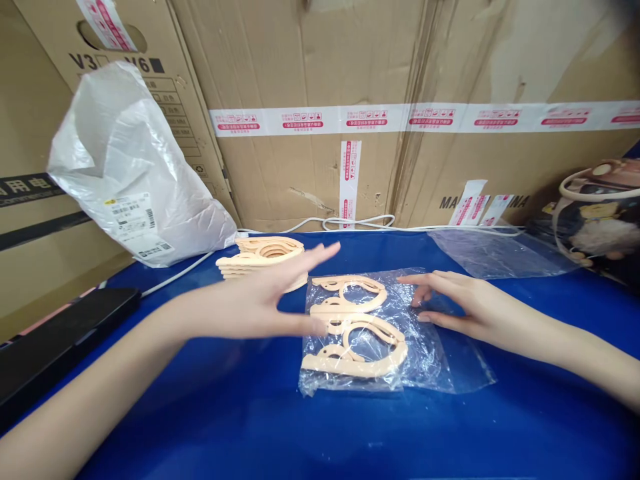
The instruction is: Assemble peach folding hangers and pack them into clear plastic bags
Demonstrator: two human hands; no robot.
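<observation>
A clear plastic bag (430, 363) lies flat on the blue table, with beige folding hangers (375, 367) inside it. My left hand (245, 303) is over the bag's left side, thumb and fingers apart and nothing held; its thumb tip overlaps the hangers, though contact is unclear. Behind that hand, partly hidden by it, sits a stack of similar beige hangers (273, 248). At the bag's right part is my right hand (470, 303), fingers parted and bent slightly, the tips at or just above the film. Nothing is visible in its grasp.
A white plastic sack (135, 153) with a label leans at the left, near a black device (70, 340). Large cardboard boxes (310, 67) wall off the back. A white cable (320, 221) runs along their base. Another clear bag (500, 253) and a blurred brownish object (605, 207) are at the right.
</observation>
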